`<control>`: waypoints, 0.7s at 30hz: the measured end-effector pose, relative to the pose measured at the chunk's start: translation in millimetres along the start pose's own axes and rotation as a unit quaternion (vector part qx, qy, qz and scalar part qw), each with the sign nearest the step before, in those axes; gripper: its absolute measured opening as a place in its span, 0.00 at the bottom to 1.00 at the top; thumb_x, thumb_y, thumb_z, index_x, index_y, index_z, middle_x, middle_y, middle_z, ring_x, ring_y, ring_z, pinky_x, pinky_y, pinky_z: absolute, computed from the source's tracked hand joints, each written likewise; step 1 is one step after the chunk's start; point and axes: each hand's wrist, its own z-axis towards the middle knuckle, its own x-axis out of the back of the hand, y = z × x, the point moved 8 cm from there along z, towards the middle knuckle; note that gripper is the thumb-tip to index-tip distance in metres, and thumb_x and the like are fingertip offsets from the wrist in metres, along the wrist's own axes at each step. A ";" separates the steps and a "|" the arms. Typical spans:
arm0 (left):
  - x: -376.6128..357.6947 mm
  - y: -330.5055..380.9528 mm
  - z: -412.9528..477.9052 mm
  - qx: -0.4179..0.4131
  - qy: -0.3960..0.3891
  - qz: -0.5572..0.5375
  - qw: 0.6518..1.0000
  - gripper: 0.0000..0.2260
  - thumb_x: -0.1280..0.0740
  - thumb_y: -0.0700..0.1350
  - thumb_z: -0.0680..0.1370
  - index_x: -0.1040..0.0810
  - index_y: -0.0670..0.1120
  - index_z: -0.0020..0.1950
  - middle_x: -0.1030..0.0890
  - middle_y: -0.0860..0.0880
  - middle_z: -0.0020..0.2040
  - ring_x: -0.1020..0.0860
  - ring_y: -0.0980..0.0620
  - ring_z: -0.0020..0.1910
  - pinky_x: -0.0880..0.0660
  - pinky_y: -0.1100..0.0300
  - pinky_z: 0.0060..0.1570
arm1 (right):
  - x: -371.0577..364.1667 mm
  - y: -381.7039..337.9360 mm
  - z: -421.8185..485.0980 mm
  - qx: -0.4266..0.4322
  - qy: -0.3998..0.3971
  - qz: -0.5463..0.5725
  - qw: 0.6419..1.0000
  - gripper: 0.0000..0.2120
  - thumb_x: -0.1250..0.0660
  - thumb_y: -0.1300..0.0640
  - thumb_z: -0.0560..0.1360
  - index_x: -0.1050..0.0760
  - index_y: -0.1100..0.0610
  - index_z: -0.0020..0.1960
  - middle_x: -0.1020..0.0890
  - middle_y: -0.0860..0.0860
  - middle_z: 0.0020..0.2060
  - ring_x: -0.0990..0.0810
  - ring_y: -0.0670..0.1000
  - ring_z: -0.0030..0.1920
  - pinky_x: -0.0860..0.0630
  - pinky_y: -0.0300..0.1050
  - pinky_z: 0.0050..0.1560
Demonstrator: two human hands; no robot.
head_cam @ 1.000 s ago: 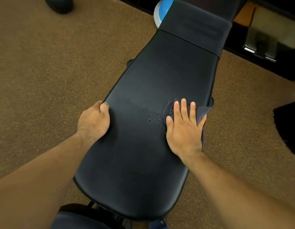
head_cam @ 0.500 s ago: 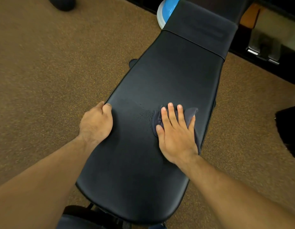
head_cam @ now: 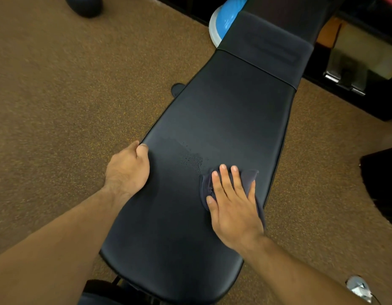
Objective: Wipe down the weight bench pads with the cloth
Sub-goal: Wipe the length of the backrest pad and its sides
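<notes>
Two bare hands worked on the long pad (head_cam: 223,117) of a black weight bench, seen from above. From left to right lay the brown speckled floor (head_cam: 58,84), the left hand (head_cam: 127,170) at the pad's left edge, a patch of fine droplets (head_cam: 191,160) near the pad's middle, and the dark cloth (head_cam: 249,177) under the right hand (head_cam: 232,205), close to the pad's right edge. A shorter pad (head_cam: 267,47) lay beyond a seam at the far end, with a blue dome (head_cam: 221,20) just beside it on the left.

Likely faults, as judged from this position:
- The droplets sat just left of and beyond the cloth. A stroke kept to the right side would probably miss them and leave a wet streak.
- The cloth was bunched along its left side. A folded wad tends to skate over smooth vinyl and smear rather than lift moisture.
- The cloth's right margin neared the pad's edge, so an outward push could slide it off onto the floor.
- The far half of the long pad and the shorter pad looked untouched and could be skipped.

Left hand: fingers curled over the pad's left edge, gripping it as a brace. Right hand: fingers straight and slightly spread, thumb out to the left, palm pressing the cloth flat against the pad without clasping it.
</notes>
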 end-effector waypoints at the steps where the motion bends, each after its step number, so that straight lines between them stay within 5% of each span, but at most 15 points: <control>1: -0.3 -0.1 0.9 0.002 0.001 0.000 1.000 0.22 0.50 0.52 0.82 0.32 0.48 0.74 0.26 0.42 0.69 0.30 0.40 0.67 0.36 0.50 0.66 | 1.8 -1.5 9.2 0.003 -0.008 -0.003 1.000 0.27 0.56 0.46 0.82 0.49 0.57 0.77 0.43 0.54 0.78 0.52 0.56 0.78 0.53 0.64 0.75; 12: -1.7 -0.3 0.2 -0.001 -0.002 0.003 1.000 0.23 0.51 0.52 0.82 0.33 0.47 0.75 0.28 0.44 0.71 0.31 0.42 0.69 0.36 0.51 0.67 | 27.0 -11.1 73.5 0.059 -0.022 -0.002 0.998 0.28 0.58 0.46 0.83 0.56 0.55 0.79 0.55 0.51 0.79 0.63 0.54 0.78 0.64 0.60 0.73; 21: -0.2 -2.4 0.8 -0.003 -0.007 -0.002 1.000 0.23 0.50 0.52 0.82 0.32 0.48 0.75 0.27 0.44 0.71 0.31 0.41 0.69 0.36 0.52 0.66 | 5.8 -0.9 14.4 0.081 -0.023 -0.035 0.996 0.26 0.51 0.47 0.81 0.43 0.58 0.76 0.38 0.55 0.76 0.43 0.58 0.77 0.39 0.66 0.70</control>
